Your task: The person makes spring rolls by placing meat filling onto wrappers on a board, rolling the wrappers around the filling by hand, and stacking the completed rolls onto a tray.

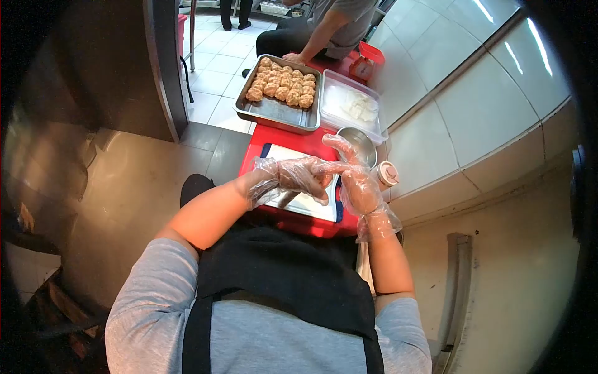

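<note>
My left hand (301, 176), in a loose clear plastic glove, is bent over the white cutting board (306, 208) with dark blue ends. Its fingers curve downward, apart, with nothing visible in them. Beside it, my right hand (360, 189) wears the same kind of glove. One right digit reaches left and meets the left hand, while the other fingers stretch up and away from me. Nothing shows in the right hand either. Beyond both hands, a metal tray (279, 113) holds rows of lumpy, light-brown balls (281, 81), leaving a bare strip along its near side.
A clear plastic container (336, 93) with pale contents stands right of the tray. A metal bowl (367, 148) and a lidded jar (387, 174) sit near the tiled wall. Across the red table (254, 148), another person's hand (294, 58) rests by the tray. A red scale (362, 67) stands farther back.
</note>
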Available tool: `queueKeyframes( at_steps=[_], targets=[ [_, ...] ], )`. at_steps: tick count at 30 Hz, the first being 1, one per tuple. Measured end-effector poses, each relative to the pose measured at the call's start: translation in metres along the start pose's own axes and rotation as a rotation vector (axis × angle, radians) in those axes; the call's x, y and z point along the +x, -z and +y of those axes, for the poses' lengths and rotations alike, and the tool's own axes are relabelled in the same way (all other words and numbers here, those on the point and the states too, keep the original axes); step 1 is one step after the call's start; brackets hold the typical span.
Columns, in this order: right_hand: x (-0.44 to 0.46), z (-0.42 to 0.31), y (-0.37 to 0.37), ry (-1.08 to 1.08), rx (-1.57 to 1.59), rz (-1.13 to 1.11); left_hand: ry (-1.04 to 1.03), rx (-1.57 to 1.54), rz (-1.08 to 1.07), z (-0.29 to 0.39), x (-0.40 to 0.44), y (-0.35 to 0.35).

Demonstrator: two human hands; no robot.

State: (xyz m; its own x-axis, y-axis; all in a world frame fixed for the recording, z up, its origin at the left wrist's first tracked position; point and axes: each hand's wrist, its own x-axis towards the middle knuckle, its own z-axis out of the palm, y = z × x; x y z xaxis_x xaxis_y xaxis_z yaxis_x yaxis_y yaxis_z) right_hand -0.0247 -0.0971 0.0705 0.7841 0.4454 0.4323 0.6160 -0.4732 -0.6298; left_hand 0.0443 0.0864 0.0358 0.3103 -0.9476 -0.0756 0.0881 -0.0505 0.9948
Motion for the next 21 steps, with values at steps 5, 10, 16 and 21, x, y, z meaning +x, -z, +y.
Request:
queueKeyframes(
  at_steps=[5,10,16,21],
  targets=[
    [-0.006,0.011,0.000,0.113,-0.198,0.014,0.047,-0.022,-0.084,-0.009,0.006,0.014],
    [0.004,0.001,0.012,0.168,-0.408,-0.030,0.038,0.028,0.009,-0.012,0.010,0.013],
    [0.014,0.004,0.024,0.250,-0.416,-0.109,-0.075,0.242,0.071,-0.022,0.024,0.031],
    [0.017,0.016,0.028,0.199,-0.170,-0.043,-0.077,0.021,0.017,-0.011,0.020,0.022]
  ],
)
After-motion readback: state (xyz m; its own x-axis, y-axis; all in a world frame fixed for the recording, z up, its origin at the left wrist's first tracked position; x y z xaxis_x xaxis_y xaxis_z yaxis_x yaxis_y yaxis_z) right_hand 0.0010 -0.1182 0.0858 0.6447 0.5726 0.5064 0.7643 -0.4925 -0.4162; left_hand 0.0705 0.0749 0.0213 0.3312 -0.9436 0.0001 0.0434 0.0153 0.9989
